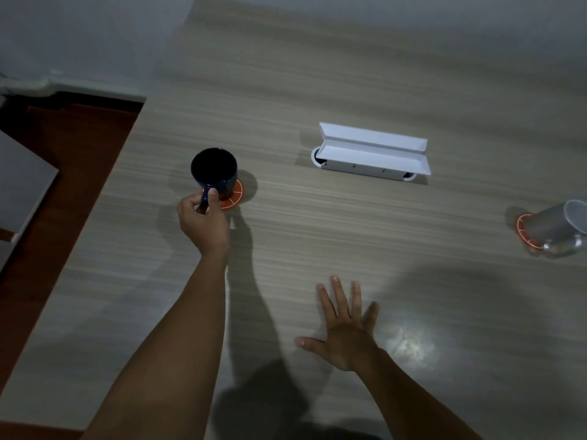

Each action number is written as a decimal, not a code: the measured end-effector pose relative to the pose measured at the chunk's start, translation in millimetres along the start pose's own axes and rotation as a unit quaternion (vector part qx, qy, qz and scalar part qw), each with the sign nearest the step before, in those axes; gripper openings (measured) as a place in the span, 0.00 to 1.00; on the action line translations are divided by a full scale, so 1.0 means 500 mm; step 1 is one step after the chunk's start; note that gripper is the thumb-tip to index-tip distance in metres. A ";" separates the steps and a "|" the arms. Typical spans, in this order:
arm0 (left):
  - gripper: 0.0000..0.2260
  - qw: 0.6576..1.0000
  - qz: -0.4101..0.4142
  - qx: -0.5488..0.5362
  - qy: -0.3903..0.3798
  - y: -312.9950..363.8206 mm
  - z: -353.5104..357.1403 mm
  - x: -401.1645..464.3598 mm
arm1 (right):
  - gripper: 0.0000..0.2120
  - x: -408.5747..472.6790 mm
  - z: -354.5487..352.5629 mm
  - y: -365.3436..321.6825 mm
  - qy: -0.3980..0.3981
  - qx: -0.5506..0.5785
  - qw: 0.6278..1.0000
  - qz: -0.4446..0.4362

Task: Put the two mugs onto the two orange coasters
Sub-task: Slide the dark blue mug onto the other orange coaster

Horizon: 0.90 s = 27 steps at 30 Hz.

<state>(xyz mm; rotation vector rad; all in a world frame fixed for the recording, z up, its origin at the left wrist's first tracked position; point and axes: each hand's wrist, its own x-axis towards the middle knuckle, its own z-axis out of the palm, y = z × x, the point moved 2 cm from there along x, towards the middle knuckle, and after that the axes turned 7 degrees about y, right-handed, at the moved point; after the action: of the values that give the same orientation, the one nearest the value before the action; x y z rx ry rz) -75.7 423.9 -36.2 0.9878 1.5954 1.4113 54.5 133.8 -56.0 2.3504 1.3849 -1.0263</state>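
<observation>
My right hand [344, 325] is closest to me, at about 5 o'clock. It lies flat on the table [317, 74] w/ all fingers spread wide & nothing in it. A bright spot of light shines on the wood just at its 3 o'clock side. My left arm goes up from the bottom toward 11 o'clock. My left hand [203, 217] is curled up, & my thumb & fingers pinch the handle of the dark blue mug [214, 169]. The mug stands up straight w/ its open top facing me, & it looks dark inside. It sits over the left orange coaster [233, 195]. I can only see part of that coaster, peeking out at the mug's 4 o'clock side. I can't tell if the mug's bottom is all the way down on it. Way over at 3 o'clock, near the edge of what I see, is the grey mug [554, 228]. It sits on the right orange coaster [524, 231], & looks tilted bc the view bends there. Both mugs are well apart. Farther back, at about 1 o'clock, is a white box [371, 154] w/ its flaps open. The table's wood goes on past it to the grey wall [79, 33]. At 9 o'clock, past the table edge, I see red-brown floor [63, 147].
</observation>
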 end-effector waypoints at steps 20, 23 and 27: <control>0.06 0.998 -0.002 0.049 -0.038 0.002 -0.013 0.009 | 0.53 -0.003 0.027 0.009 0.111 0.010 0.994 -0.021; 0.11 0.998 -0.012 0.030 -0.046 0.006 -0.012 0.000 | 0.53 -0.003 0.028 0.008 0.113 0.011 0.993 -0.023; 0.17 0.997 -0.033 0.039 -0.065 0.009 -0.032 -0.029 | 0.53 -0.006 0.027 0.009 0.111 0.011 0.994 -0.020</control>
<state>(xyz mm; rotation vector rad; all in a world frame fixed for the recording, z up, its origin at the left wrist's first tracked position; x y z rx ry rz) -84.5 404.9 -29.8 1.0412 1.5811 1.2235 51.3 122.3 -64.4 2.5264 1.5099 -0.8124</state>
